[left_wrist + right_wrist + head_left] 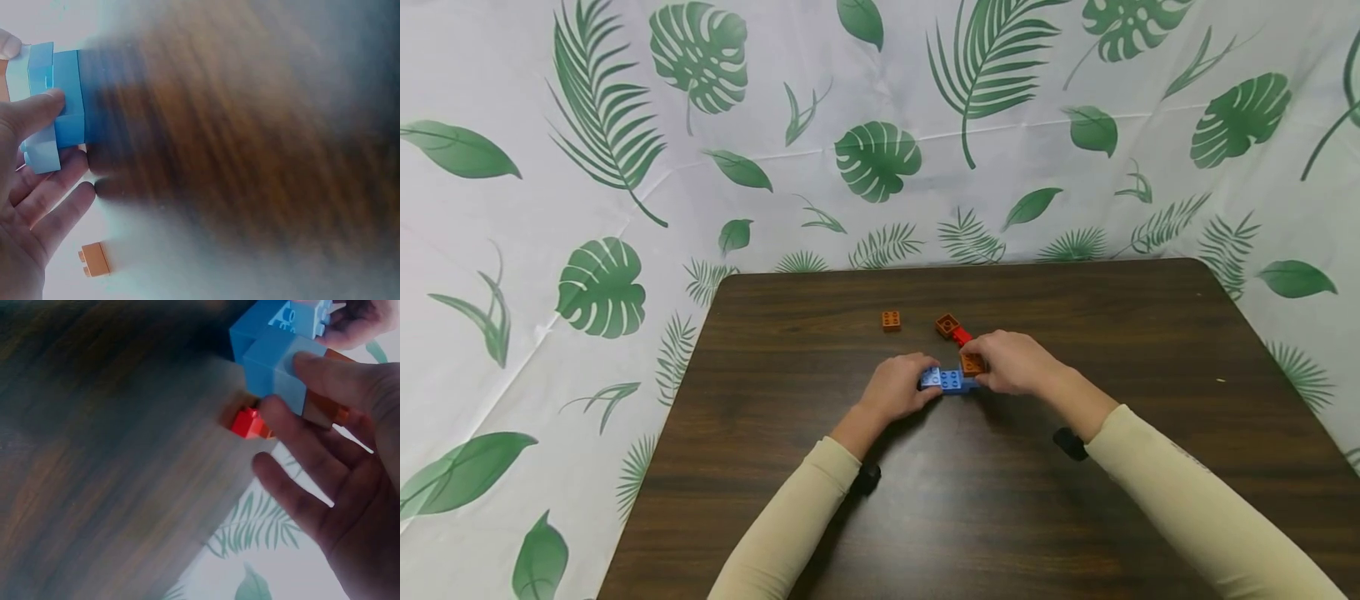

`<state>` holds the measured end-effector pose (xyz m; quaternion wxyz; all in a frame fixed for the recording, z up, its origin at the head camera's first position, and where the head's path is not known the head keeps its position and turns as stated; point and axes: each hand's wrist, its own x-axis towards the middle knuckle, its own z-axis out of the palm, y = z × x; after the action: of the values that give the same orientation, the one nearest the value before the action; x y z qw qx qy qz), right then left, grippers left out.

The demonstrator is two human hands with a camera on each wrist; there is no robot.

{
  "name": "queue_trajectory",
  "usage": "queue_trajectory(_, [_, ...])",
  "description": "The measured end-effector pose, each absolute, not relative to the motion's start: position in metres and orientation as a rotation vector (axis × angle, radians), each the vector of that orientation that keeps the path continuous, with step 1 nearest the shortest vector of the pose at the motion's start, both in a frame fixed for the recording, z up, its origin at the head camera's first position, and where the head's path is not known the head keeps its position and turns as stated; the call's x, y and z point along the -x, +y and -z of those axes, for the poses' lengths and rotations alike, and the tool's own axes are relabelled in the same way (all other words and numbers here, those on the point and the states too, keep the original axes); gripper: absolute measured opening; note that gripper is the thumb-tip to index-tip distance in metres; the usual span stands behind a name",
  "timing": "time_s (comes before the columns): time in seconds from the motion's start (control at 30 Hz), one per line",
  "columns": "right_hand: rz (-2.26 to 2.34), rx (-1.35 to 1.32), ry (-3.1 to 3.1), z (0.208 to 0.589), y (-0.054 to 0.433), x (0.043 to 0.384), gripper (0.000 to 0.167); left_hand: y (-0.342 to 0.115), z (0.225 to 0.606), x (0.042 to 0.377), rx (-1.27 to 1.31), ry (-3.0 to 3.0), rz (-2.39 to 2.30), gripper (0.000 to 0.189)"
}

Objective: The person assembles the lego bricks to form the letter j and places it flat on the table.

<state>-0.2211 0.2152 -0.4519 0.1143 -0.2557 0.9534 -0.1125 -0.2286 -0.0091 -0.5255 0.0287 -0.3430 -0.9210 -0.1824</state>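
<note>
Several blue toy bricks (952, 382) are joined in a low build at mid-table, between the two hands. The left hand (901, 385) grips the build's left end, its thumb (44, 109) along one side and fingers along the other. At the right end, the right hand (1013, 362) pinches an orange brick (973, 364) and the blue brick (275, 362) beneath it between thumb and fingers. In the right wrist view the orange brick (322, 403) sits against that blue one. The fingers partly cover both ends of the build.
A loose orange brick (891, 321) lies studs up behind the left hand. Just beyond the right hand, a red brick (962, 336) lies against another orange brick (947, 326). The dark wooden table (1000, 517) meets a leaf-patterned cloth (805, 192) at its far edge.
</note>
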Motion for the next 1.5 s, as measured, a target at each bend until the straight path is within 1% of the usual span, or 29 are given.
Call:
queue_trajectory(0.17, [0.255, 0.758, 2.706, 0.451, 0.214, 0.231, 0.058, -0.009, 0.526, 0.228, 1.058, -2.826, 0.561, 0.039])
queue_trajectory(0.27, [0.298, 0.747, 2.664, 0.447, 0.214, 0.239, 0.068, -0.009, 0.526, 0.228, 1.059, -2.823, 0.563, 0.039])
queue_trajectory(0.33, [0.369, 0.73, 2.662, 0.443, 0.214, 0.245, 0.071, -0.009, 0.525, 0.227, 1.056, -2.82, 0.556, 0.039])
queue_trajectory(0.4, [0.446, 0.704, 2.676, 0.441, 0.213, 0.251, 0.069, -0.009, 0.525, 0.227, 1.053, -2.821, 0.549, 0.04])
queue_trajectory(0.5, [0.489, 0.67, 2.732, 0.444, 0.212, 0.262, 0.059, -0.009, 0.525, 0.228, 1.049, -2.828, 0.543, 0.04])
queue_trajectory(0.57, [0.471, 0.651, 2.773, 0.449, 0.212, 0.269, 0.055, -0.009, 0.525, 0.227, 1.046, -2.836, 0.546, 0.04])
queue_trajectory(0.63, [0.438, 0.622, 2.809, 0.456, 0.211, 0.275, 0.057, -0.009, 0.526, 0.227, 1.043, -2.845, 0.549, 0.04])
queue_trajectory(0.77, [0.403, 0.551, 2.841, 0.468, 0.21, 0.285, 0.066, -0.009, 0.527, 0.227, 1.053, -2.842, 0.554, 0.04])
queue_trajectory(0.9, [0.386, 0.53, 2.815, 0.478, 0.207, 0.293, 0.068, -0.01, 0.527, 0.228, 1.05, -2.821, 0.552, 0.04])
queue_trajectory(1.17, [0.296, 0.543, 2.805, 0.486, 0.204, 0.298, 0.063, -0.009, 0.528, 0.229, 1.059, -2.812, 0.536, 0.04])
queue_trajectory(1.5, [0.271, 0.576, 2.894, 0.491, 0.204, 0.298, 0.046, -0.01, 0.527, 0.227, 1.052, -2.804, 0.539, 0.039])
